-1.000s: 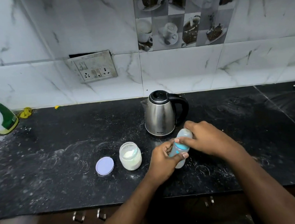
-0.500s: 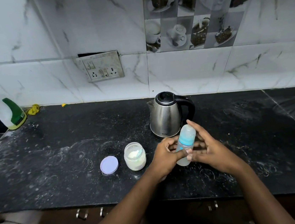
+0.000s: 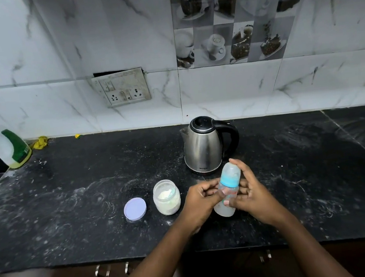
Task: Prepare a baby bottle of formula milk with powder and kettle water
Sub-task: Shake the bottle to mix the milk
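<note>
Head view, against a second ago: baby bottle (image 3: 228, 185) now upright rather than tipped toward the kettle (image 3: 203, 146), base resting on or just above the black counter (image 3: 69, 198), directly in front of the kettle. Right hand (image 3: 250, 195) no longer draped over the cap; now behind and beside the bottle, fingers curled round the lower body, index finger raised along the clear dome cap. Left hand (image 3: 202, 201) closed on the bottle's middle from the other side, thumb and fingertips pinching just under the blue collar. Cap and collar on. Camera nearer and shifted slightly; kettle, jar and lid unmoved on the counter.

Open powder jar (image 3: 167, 200) left of the bottle, near the left hand, white powder inside. Lilac lid (image 3: 135, 208) flat on the counter, just left of the jar.

Counter dark stone, dusted and smeared with white swirls. White marbled wall tiles behind the kettle, with a panel of coffee-cup picture tiles above it. Socket plate (image 3: 122, 88) on the wall up-left of the kettle, hanging crooked. White jug with green label and blue cap (image 3: 2, 143) far left of the kettle at the counter's end, yellow scrap (image 3: 40, 142) beside it. Drawer handles (image 3: 103, 271) under the counter edge.
</note>
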The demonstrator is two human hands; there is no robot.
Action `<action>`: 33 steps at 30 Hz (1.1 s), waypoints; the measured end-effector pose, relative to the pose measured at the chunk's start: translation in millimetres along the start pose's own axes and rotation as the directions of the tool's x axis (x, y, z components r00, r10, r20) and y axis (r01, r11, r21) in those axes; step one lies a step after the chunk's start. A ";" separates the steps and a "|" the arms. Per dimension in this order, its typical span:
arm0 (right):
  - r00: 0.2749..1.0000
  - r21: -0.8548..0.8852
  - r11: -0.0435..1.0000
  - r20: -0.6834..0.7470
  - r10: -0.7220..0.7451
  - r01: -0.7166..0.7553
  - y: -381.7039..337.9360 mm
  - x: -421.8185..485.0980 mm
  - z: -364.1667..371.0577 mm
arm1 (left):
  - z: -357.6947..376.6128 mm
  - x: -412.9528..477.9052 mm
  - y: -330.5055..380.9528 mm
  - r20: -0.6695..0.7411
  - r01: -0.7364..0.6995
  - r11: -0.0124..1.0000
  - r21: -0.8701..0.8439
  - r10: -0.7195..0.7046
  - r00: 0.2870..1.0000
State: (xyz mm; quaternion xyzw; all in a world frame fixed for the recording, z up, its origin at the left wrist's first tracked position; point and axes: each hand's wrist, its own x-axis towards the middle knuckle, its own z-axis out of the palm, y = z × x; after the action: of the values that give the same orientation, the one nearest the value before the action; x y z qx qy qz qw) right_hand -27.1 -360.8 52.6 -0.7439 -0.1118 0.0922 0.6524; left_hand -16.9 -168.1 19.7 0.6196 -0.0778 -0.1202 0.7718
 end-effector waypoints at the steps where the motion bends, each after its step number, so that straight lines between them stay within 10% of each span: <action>1: 1.000 0.015 1.000 -0.017 -0.001 0.001 2.1 0.9 -1.8 | -0.9 -1.1 -2.3 -0.036 0.009 1.000 0.027 -0.008 0.999; 9: 0.862 0.364 0.905 -0.507 -0.003 0.218 -6.0 6.2 -31.1 | -26.0 -22.3 -32.9 0.012 -0.104 0.680 0.726 0.139 0.990; 13: 0.969 0.338 0.936 -0.247 -0.009 0.095 -0.6 -2.3 -12.2 | -30.4 -24.3 -50.3 0.167 -0.193 0.450 0.872 0.097 0.981; 17: 0.881 0.387 0.908 -0.471 0.046 0.160 -1.7 7.2 -17.2 | -29.4 -33.8 -84.3 0.181 -0.171 0.132 0.976 -0.073 0.981; 19: 0.956 0.344 0.935 -0.292 0.015 0.090 -3.9 7.1 -10.4 | -27.9 -37.2 -101.4 0.137 -0.134 0.026 0.991 -0.134 0.982; 24: 0.926 0.393 0.913 -0.375 0.048 0.112 -2.5 3.3 -14.1 | -30.6 -38.2 -122.5 0.078 -0.084 -0.029 0.996 -0.169 0.983; 28: 0.995 0.302 0.953 -0.093 0.024 0.006 1.2 -4.6 -0.3 | -30.7 -37.6 -123.7 0.065 -0.073 -0.044 0.996 -0.169 0.983; 33: 0.913 0.112 0.988 -0.403 -0.055 0.110 -2.4 4.0 -17.7 | -30.4 -38.8 -127.8 0.054 -0.061 -0.033 0.998 -0.172 0.984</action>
State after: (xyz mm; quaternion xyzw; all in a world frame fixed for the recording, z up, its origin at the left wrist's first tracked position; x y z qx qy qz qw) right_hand -18.3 -376.2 57.4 -0.6967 -0.0016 -0.0817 0.7127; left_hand -57.4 -154.7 -110.5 0.9751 -0.1775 -0.1084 0.0775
